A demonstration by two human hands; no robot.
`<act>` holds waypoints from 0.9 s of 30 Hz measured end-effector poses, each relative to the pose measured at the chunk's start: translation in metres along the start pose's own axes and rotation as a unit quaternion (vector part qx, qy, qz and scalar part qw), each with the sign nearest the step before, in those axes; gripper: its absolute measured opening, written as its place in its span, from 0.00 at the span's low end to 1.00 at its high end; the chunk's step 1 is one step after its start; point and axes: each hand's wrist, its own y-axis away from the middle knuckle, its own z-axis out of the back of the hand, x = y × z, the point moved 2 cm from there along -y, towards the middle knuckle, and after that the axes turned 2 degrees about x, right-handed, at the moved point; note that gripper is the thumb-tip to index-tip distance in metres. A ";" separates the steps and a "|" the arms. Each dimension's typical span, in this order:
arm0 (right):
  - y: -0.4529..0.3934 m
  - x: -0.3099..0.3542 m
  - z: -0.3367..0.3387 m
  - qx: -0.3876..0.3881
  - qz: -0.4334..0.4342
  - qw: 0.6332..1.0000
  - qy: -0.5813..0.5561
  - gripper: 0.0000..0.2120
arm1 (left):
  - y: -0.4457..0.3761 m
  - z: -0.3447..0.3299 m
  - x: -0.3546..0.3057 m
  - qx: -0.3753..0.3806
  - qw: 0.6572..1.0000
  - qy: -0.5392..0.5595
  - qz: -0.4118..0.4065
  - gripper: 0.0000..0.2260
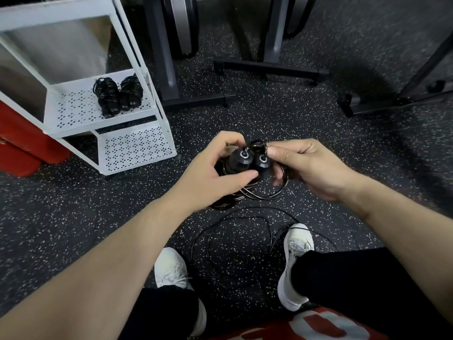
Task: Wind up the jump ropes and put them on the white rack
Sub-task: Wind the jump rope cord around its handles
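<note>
My left hand (215,165) grips the two black handles (248,161) of a jump rope, held side by side with their ends toward me. My right hand (306,165) pinches the thin black cord (257,144) looped over the tops of the handles. More of that cord hangs below in loops (259,195) and trails onto the floor between my shoes (235,231). On the white rack (81,121) at the left, two wound black jump ropes (119,95) lie side by side on the middle shelf.
The rack's lowest shelf (137,149) holds nothing. Red pads (22,143) lie behind the rack. Black gym machine bases (267,67) stand on the speckled rubber floor ahead. My white shoes (171,268) are below.
</note>
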 end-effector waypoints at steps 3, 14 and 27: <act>-0.002 0.001 0.000 -0.003 -0.053 0.998 0.036 0.08 | 0.001 0.001 0.004 0.019 0.999 -0.026 0.017 0.16; -0.001 -0.004 0.010 0.057 -0.157 0.983 -0.078 0.11 | 0.000 -0.004 -0.007 0.092 0.995 -0.037 0.006 0.18; 0.001 -0.009 0.000 -0.005 -0.181 0.983 0.044 0.09 | -0.001 0.000 0.008 0.102 0.988 -0.052 0.103 0.16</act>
